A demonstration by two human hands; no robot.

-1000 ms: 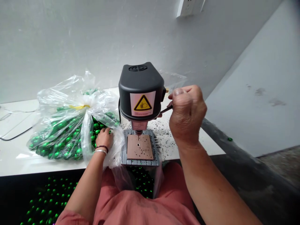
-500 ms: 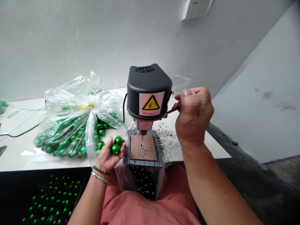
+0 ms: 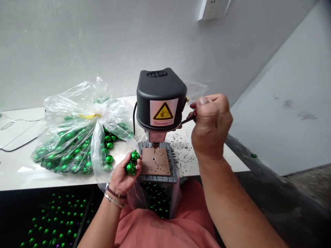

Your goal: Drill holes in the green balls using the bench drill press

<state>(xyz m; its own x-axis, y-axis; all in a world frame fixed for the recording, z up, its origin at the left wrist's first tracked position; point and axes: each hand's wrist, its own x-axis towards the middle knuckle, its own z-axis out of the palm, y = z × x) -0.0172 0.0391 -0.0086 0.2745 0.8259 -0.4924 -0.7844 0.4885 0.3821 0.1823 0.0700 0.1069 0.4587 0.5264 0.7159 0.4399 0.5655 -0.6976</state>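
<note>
Two shiny green balls (image 3: 130, 168) rest in my left hand (image 3: 124, 174), its fingers curled round them, beside the left edge of a drill press base. My right hand (image 3: 211, 120) is closed on the lever (image 3: 188, 119) at the right side of the black drill press (image 3: 160, 96). Under the drill bit lies a brown board (image 3: 156, 163) with a small hole, scattered with dark chips. The bit is above the board, with no ball under it.
A clear plastic bag (image 3: 69, 144) full of green balls lies on the white table (image 3: 15, 175) at the left. More green balls (image 3: 54, 220) are below the table. A wall socket (image 3: 208, 9) is above. Dark chips lie right of the base.
My left hand has moved slightly right towards the board with the balls, its fingers curled more. My right hand stays on the lever. The whole view has shifted a little.
</note>
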